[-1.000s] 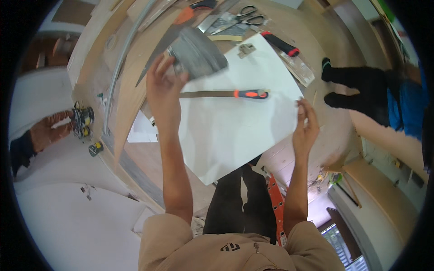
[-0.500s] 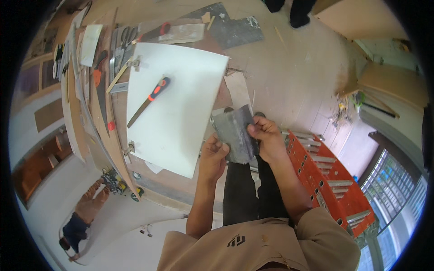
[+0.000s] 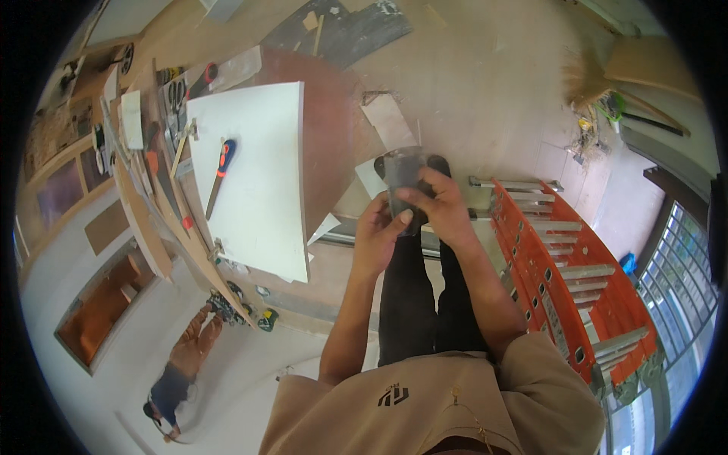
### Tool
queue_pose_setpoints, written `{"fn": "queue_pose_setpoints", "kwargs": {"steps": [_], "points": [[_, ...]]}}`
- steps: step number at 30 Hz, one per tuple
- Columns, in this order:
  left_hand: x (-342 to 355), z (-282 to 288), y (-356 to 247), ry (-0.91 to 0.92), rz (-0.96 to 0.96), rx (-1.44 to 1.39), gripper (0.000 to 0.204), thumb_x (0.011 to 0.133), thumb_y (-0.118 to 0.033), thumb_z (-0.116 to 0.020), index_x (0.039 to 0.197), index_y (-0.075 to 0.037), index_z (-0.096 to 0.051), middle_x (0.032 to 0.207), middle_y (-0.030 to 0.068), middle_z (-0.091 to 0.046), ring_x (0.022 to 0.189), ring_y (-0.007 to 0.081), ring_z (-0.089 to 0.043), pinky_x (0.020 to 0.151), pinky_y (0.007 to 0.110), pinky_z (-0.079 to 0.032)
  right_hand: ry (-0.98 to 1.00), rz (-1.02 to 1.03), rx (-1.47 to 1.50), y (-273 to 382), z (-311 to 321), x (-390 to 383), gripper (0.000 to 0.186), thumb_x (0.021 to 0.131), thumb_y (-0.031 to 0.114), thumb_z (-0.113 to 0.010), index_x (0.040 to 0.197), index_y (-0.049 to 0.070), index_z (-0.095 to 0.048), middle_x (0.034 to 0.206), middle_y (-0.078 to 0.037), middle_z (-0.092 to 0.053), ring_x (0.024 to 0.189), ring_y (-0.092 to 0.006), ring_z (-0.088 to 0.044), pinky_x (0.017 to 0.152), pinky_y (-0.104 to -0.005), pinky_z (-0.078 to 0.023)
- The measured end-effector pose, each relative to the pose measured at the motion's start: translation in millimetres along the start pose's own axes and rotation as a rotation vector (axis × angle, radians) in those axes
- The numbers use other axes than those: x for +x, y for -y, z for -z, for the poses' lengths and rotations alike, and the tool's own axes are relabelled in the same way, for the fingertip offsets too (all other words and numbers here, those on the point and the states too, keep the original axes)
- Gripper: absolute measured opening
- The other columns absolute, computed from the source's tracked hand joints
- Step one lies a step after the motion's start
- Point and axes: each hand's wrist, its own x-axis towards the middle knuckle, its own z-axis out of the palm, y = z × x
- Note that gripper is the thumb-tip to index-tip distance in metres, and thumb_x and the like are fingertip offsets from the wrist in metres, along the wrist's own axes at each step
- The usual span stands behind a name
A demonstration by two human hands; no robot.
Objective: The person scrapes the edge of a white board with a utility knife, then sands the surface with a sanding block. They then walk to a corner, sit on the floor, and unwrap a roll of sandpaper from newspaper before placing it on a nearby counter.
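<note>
A folded piece of dark grey sandpaper (image 3: pixel 404 168), whitened with dust, is pinched between my two hands in front of my legs. My left hand (image 3: pixel 378 236) grips its lower left side, thumb on top. From the right, my right hand (image 3: pixel 440 206) presses on its face with thumb and fingers. To the left lies a white cabinet door panel (image 3: pixel 262 189) with metal hinges along its left edge. A file (image 3: pixel 223 168) with a blue and orange handle rests on that panel. My fingers cover the lower part of the sandpaper.
An orange stepladder (image 3: pixel 561 265) leans at my right. Left of the panel lie long wood strips (image 3: pixel 148 205), a handsaw (image 3: pixel 163 178) and scissors (image 3: pixel 176 95). Grey sheets (image 3: pixel 341 34) lie on the floor ahead. A person (image 3: pixel 174 379) is at the lower left, near power tools.
The sandpaper has gone from a wide, partly opened sheet to a narrower folded piece. My hands have come closer together. The view has shifted, so the panel now appears further left.
</note>
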Motion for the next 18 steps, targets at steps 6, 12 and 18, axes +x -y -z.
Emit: {"fn": "queue_pose_setpoints", "kwargs": {"steps": [6, 12, 18], "points": [[-2.9, -4.1, 9.5, 0.08, 0.146, -0.225, 0.04, 0.106, -0.017, -0.06, 0.14, 0.004, -0.055, 0.124, 0.0065, -0.068, 0.113, 0.013, -0.065, 0.099, 0.033, -0.052, 0.135, 0.091, 0.218, 7.5, 12.7, -3.1, 0.035, 0.102, 0.008, -0.064, 0.135, 0.001, -0.057, 0.116, -0.008, -0.07, 0.101, -0.0105, -0.062, 0.091, -0.0273, -0.051], [-5.4, -3.2, 34.6, -0.207, -0.026, -0.026, 0.035, 0.103, -0.02, -0.068, 0.133, -0.003, -0.065, 0.092, -0.0034, -0.066, 0.075, 0.0024, -0.058, 0.066, 0.02, -0.047, 0.055, 0.119, 0.257, 10.6, -16.9, -2.8, 0.046, 0.101, 0.004, -0.066, 0.141, 0.002, -0.044, 0.112, -0.012, -0.071, 0.094, -0.0121, -0.065, 0.082, -0.0282, -0.052], [-32.6, 22.7, 8.5, -0.297, -0.094, 0.382, 0.04, 0.103, -0.015, -0.066, 0.139, 0.002, -0.06, 0.12, 0.0122, -0.072, 0.103, 0.0183, -0.069, 0.09, 0.032, -0.055, -0.083, 0.204, -0.043, -25.5, -24.0, 27.8, 0.025, 0.098, 0.005, -0.07, 0.121, 0.0, -0.065, 0.099, -0.007, -0.076, 0.082, -0.0106, -0.065, 0.074, -0.0267, -0.052]]}}
